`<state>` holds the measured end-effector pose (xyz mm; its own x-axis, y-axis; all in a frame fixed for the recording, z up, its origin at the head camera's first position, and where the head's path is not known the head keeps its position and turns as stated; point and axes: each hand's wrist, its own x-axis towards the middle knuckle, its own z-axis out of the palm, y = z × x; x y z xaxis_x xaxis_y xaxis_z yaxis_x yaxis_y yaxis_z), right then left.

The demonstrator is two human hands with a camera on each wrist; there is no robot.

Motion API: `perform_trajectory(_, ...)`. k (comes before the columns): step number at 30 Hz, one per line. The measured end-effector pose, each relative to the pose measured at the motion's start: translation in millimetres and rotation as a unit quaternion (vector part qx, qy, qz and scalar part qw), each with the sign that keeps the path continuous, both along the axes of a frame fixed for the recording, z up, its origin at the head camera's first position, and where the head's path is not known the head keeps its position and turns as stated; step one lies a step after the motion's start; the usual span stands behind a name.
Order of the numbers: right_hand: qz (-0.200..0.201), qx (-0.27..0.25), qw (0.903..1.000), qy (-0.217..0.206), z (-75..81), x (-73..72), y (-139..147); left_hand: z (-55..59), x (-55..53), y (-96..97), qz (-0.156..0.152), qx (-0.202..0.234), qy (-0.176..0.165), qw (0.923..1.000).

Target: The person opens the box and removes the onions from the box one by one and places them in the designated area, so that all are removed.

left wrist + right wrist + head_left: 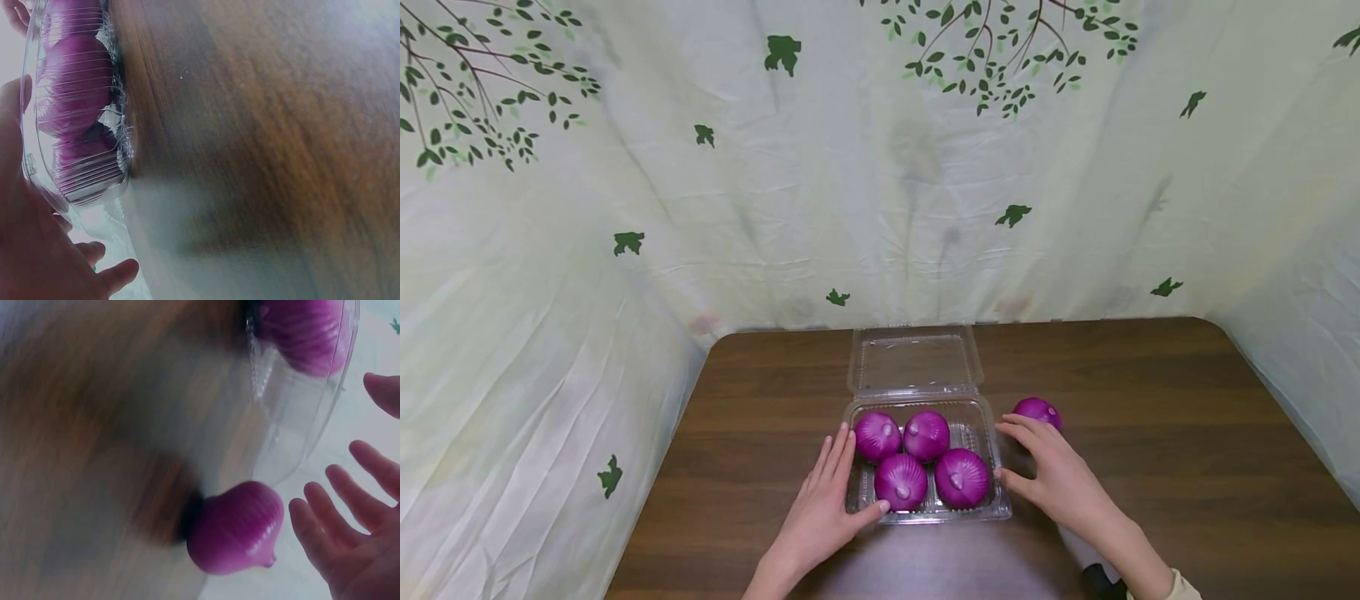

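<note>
A clear plastic clamshell box lies with its lid folded back on the table. Inside sit several purple onions, among them a front-left onion and a front-right onion. My left hand rests along the box's left side, fingers straight and thumb at the front rim. The right hand hovers by the box's right edge, fingers spread and holding nothing. Just beyond its fingers, outside the box, stands another onion, partly hidden by the hand in the head view; it shows whole in the right wrist view.
The brown wooden table has rounded far corners. A pale cloth printed with leaves and branches hangs behind and on both sides. A dark band sits under the right wrist.
</note>
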<state>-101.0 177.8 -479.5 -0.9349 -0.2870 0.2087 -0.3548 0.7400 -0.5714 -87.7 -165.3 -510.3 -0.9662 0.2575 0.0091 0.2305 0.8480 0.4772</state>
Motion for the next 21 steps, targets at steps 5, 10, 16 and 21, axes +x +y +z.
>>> perform_trajectory(5,0.015,-0.005,0.9998,0.013,-0.9,4.5,-10.0,-0.6,0.0,0.2,0.001,0.003,0.0,1.0)
perform_trajectory(10,0.033,-0.004,0.9993,0.017,-0.6,6.9,-19.2,-1.2,0.1,0.3,0.003,0.003,-0.001,1.0)
perform_trajectory(16,0.048,-0.005,0.9987,0.013,-0.5,8.2,-27.5,-1.7,0.2,0.3,0.003,0.002,-0.003,1.0)
perform_trajectory(21,0.064,-0.002,0.9977,0.023,-2.4,7.4,-34.0,-1.9,0.0,0.3,0.003,0.001,-0.001,1.0)
